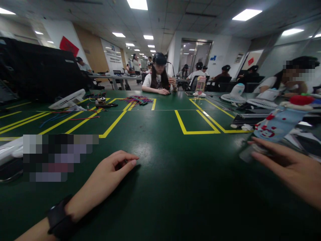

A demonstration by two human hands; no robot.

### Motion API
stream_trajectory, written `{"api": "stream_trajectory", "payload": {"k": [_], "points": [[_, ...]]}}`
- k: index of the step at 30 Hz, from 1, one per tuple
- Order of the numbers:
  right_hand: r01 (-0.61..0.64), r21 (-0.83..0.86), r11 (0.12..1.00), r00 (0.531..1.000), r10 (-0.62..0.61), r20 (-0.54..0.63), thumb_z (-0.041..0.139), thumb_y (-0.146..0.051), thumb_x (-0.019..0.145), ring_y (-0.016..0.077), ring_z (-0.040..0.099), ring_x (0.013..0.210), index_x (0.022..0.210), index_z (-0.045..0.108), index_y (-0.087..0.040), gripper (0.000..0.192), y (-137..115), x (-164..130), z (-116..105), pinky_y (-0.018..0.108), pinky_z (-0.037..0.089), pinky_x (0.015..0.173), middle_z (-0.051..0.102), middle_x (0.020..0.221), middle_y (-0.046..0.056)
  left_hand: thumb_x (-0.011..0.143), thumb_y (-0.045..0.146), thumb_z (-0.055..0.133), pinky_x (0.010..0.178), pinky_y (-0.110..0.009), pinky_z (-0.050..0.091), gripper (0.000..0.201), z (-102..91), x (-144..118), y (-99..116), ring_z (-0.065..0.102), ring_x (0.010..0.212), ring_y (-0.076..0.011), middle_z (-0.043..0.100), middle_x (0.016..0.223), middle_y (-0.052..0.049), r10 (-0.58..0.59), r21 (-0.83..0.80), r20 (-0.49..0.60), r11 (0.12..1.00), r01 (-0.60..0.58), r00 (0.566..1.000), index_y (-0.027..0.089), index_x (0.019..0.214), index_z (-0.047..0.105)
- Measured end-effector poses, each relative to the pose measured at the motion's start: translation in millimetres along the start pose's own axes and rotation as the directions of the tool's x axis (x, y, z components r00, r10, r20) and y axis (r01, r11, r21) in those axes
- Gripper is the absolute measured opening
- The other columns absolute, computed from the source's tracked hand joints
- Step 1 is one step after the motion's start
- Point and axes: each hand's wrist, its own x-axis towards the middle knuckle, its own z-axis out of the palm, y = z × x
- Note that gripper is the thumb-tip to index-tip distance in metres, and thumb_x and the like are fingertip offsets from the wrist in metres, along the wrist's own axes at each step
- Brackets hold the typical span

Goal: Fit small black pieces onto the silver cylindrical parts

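Observation:
My left hand (110, 174) rests on the green table (165, 187) with its fingers loosely curled and nothing in it; a black band sits on that wrist. My right hand (288, 167) reaches out at the right edge, fingers extended toward a tilted light-blue bottle (276, 125) with red marks and a red cap. The fingertips touch or nearly touch the bottle's lower end; I cannot tell whether they grip it.
Yellow tape lines (195, 127) mark boxes on the table. White desk fans lie at the left (67, 98) and right (235, 93). A heap of coloured cords (137, 99) lies before a seated person (157, 78) opposite. A pink bottle (200, 85) stands farther back.

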Motion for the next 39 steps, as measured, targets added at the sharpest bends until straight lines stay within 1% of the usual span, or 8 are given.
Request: {"api": "stream_trajectory", "payload": {"k": [5,9,14,18,21,24,32,39], "points": [[0.301,0.479,0.825,0.877,-0.437,0.201,0.054,-0.038,0.086,0.0138,0.054,0.110,0.128,0.051,-0.031,0.042,-137.1,-2.9,31.6,0.029,0.048,0.095,0.055,0.123,0.000,0.085,0.052,0.052,0.086,-0.039,0.046,0.034,-1.1,-2.2,0.7,0.061,0.098,-0.0255,0.065,0.106,-0.004,-0.012,0.006,-0.006,1.000,0.012,1.000,0.028,0.102,0.068],[0.282,0.640,0.715,0.801,-0.543,0.254,0.053,-0.028,0.086,0.0103,0.051,0.113,0.129,0.047,-0.032,0.044,-175.7,-16.0,63.5,0.027,0.043,0.101,0.052,0.125,-0.001,0.085,0.051,0.052,0.085,-0.038,0.045,0.032,-2.4,-2.5,-0.8,0.061,0.095,-0.0241,0.066,0.103,-0.003,-0.020,0.032,-0.030,0.999,0.021,0.999,0.028,0.101,0.069],[0.098,0.713,0.695,0.855,-0.425,0.297,0.069,-0.031,0.074,0.0114,0.055,0.104,0.136,0.029,-0.028,0.074,-168.5,-22.0,81.8,0.029,0.047,0.095,0.056,0.119,0.001,0.085,0.048,0.053,0.076,-0.035,0.048,0.032,13.0,-2.3,34.3,0.061,0.089,-0.0225,0.065,0.105,-0.003,0.028,0.014,-0.074,1.000,-0.027,0.997,0.029,0.107,0.067],[0.026,0.754,0.657,0.845,-0.417,0.335,0.068,-0.027,0.075,0.0129,0.058,0.100,0.126,0.037,-0.022,0.060,-168.3,-17.3,83.3,0.029,0.049,0.088,0.059,0.111,0.004,0.085,0.039,0.057,0.085,-0.035,0.047,0.022,32.0,-0.1,85.7,0.059,0.095,-0.0214,0.064,0.104,-0.002,0.270,-0.119,0.031,0.957,-0.265,0.962,0.032,0.100,0.071],[0.030,0.759,0.650,0.834,-0.435,0.340,0.067,-0.026,0.075,0.0131,0.057,0.100,0.123,0.041,-0.022,0.055,-168.8,-13.8,79.2,0.028,0.049,0.088,0.058,0.114,0.004,0.084,0.035,0.058,0.085,-0.035,0.047,0.016,34.6,4.7,103.0,0.060,0.093,-0.0208,0.064,0.098,-0.002,0.299,-0.169,-0.018,0.940,-0.298,0.954,0.029,0.086,0.073],[0.087,0.726,0.682,0.840,-0.442,0.315,0.065,-0.023,0.076,0.0113,0.057,0.095,0.119,0.046,-0.024,0.047,-165.0,-12.3,73.7,0.026,0.048,0.084,0.058,0.110,0.002,0.083,0.040,0.060,0.085,-0.036,0.047,0.018,32.6,8.5,94.0,0.060,0.093,-0.0211,0.064,0.098,-0.001,0.253,-0.167,-0.075,0.950,-0.263,0.964,0.030,0.086,0.074],[0.196,0.660,0.725,0.848,-0.464,0.257,0.063,-0.025,0.077,0.0120,0.056,0.100,0.126,0.045,-0.028,0.052,-157.8,-15.6,74.7,0.026,0.048,0.089,0.056,0.117,0.001,0.080,0.041,0.064,0.096,-0.049,0.038,0.022,56.0,9.5,57.1,0.052,0.112,-0.0292,0.063,0.119,0.000,0.244,0.067,0.133,0.965,-0.254,0.961,0.040,0.100,0.072],[0.155,0.421,0.894,0.981,-0.188,0.038,0.058,-0.042,0.082,0.0170,0.060,0.100,0.125,0.046,-0.029,0.047,-81.6,-1.2,44.2,0.032,0.052,0.085,0.057,0.118,0.004,0.082,0.049,0.059,0.086,-0.040,0.049,0.050,12.3,0.9,26.9,0.059,0.105,-0.0254,0.061,0.123,-0.003,0.029,-0.141,0.001,0.990,-0.028,1.000,0.036,0.129,0.052]]}}
